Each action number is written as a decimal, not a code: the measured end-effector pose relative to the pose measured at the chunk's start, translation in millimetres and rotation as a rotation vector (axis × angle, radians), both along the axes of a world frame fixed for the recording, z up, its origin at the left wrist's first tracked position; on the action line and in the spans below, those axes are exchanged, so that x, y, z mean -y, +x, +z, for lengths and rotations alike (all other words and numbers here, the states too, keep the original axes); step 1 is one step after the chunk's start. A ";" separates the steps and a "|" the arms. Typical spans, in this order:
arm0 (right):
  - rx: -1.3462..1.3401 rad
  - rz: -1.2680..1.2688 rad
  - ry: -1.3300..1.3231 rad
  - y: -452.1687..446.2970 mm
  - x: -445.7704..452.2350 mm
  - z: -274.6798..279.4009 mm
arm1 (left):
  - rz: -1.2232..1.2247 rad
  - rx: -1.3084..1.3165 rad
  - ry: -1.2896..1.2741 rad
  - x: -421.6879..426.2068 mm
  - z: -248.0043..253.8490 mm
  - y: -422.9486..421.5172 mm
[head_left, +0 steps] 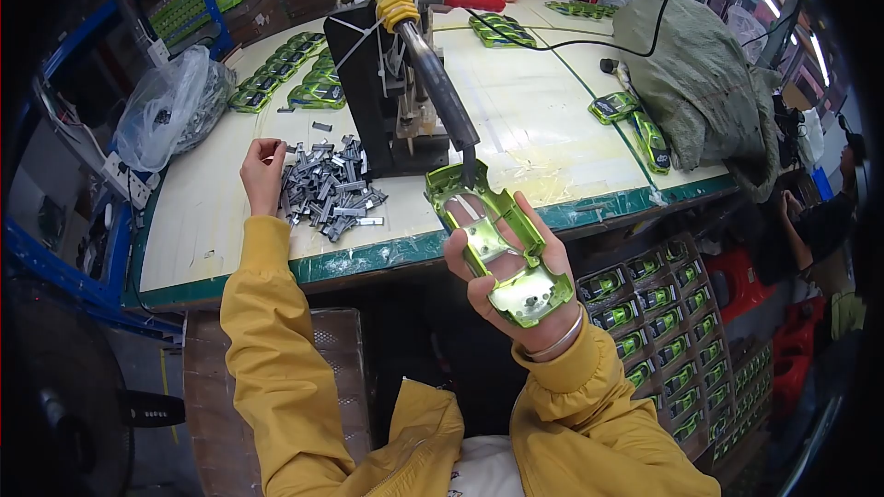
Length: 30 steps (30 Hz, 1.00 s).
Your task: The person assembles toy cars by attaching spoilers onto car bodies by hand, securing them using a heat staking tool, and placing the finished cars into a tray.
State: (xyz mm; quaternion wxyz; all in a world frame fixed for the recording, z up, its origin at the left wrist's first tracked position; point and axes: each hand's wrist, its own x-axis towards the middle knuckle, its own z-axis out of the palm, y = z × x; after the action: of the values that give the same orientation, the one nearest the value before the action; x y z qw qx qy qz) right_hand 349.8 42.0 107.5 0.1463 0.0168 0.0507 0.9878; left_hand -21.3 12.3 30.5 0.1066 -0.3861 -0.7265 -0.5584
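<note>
My right hand (556,256) is wrapped round a shiny green toy car body shell (486,243), its hollow inside facing up. The dark nozzle (440,92) of a fixed glue applicator points down at the shell's far end; whether they touch I cannot tell. At the left edge of a heap of small grey plastic parts (324,186), my left hand (261,173) has its fingertips pinched together. A small grey plastic part shows at those fingertips, partly hidden.
A black machine stand (364,83) rises behind the heap. Green car shells (318,83) lie in rows on the table (543,83). A clear plastic bag (180,106) sits at left, a grey-green sack (686,74) at right. Trays of green cars (658,331) stand below right. Other people sit across.
</note>
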 end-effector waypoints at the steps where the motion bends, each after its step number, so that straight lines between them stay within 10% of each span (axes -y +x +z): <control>1: -0.006 0.005 -0.015 0.4 0.0 0.4 | -0.035 0.004 -0.001 -0.8 -2.1 -2.3; 30: -0.017 0.011 -0.079 1.4 2.0 4.9 | -0.066 0.103 0.012 2.0 6.0 10.0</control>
State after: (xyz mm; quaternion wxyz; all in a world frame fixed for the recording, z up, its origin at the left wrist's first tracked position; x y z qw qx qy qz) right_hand 351.2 40.0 112.4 0.1411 0.0189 0.0909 0.9856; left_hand -11.3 10.3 36.5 0.0528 -0.3801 -0.7145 -0.5851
